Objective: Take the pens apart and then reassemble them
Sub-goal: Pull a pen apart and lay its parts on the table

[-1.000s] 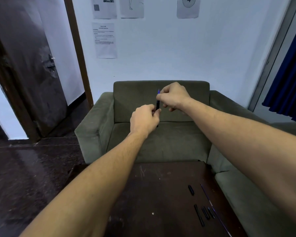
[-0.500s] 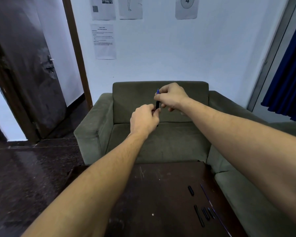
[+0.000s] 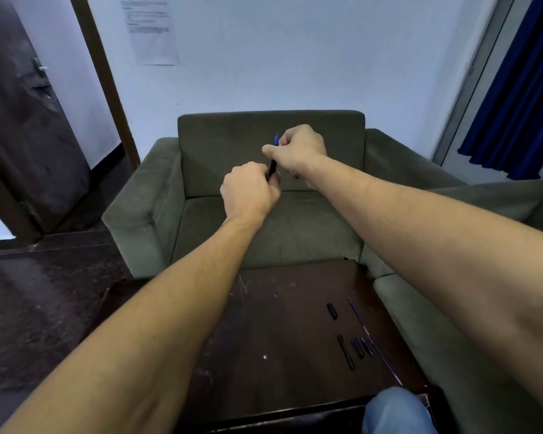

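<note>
Hands (image 3: 248,192) (image 3: 298,148) clenched on slim black pen (image 3: 272,166), blue tip up, fingers closed

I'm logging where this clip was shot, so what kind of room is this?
Probably a lounge or waiting room: a green armchair behind a dark low table, printed notices taped to the wall, and blue curtains.

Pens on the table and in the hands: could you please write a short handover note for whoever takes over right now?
Left hand: closed on the lower black barrel of the pen.
Right hand: pinching its upper part, blue tip up.
Pen is held in the air, above the sofa seat.
Done: loose pen parts lie on the dark table, near its right edge.
Left: finish this pen, then reassemble all parts.
</note>
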